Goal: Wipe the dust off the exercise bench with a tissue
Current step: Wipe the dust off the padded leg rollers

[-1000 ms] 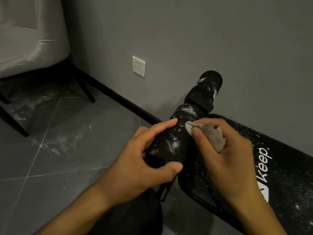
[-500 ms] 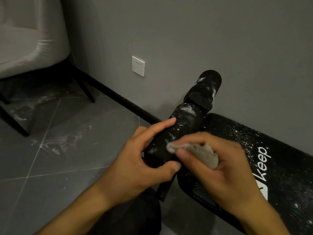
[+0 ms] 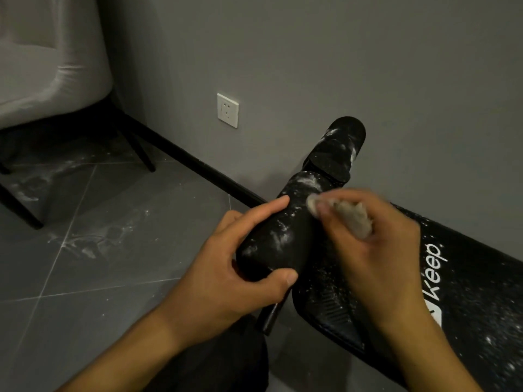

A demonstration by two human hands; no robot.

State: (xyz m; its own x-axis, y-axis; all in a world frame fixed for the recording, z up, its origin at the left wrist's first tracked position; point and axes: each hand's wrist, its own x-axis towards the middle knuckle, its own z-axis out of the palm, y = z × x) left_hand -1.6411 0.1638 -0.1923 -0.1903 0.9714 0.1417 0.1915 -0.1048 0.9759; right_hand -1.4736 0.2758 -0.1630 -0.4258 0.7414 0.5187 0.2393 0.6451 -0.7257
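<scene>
A black exercise bench pad (image 3: 464,295) marked "keep" runs along the wall at the right, speckled with white dust. In front of it a black foam roller (image 3: 280,236), streaked with dust, points up toward the wall, with a second roller (image 3: 339,148) behind it. My left hand (image 3: 226,281) grips the near roller's lower end, forefinger on top and thumb underneath. My right hand (image 3: 376,256), blurred, holds a crumpled grey tissue (image 3: 353,219) and presses it against the roller's upper right side.
A grey wall with a white socket (image 3: 227,110) and a black skirting board stands behind. A pale chair (image 3: 48,66) on thin black legs sits at the far left. The grey tiled floor (image 3: 113,244) carries white dust smears.
My right hand has swept the tissue down the roller toward me and then back up to its upper part. My left hand has kept its hold on the roller.
</scene>
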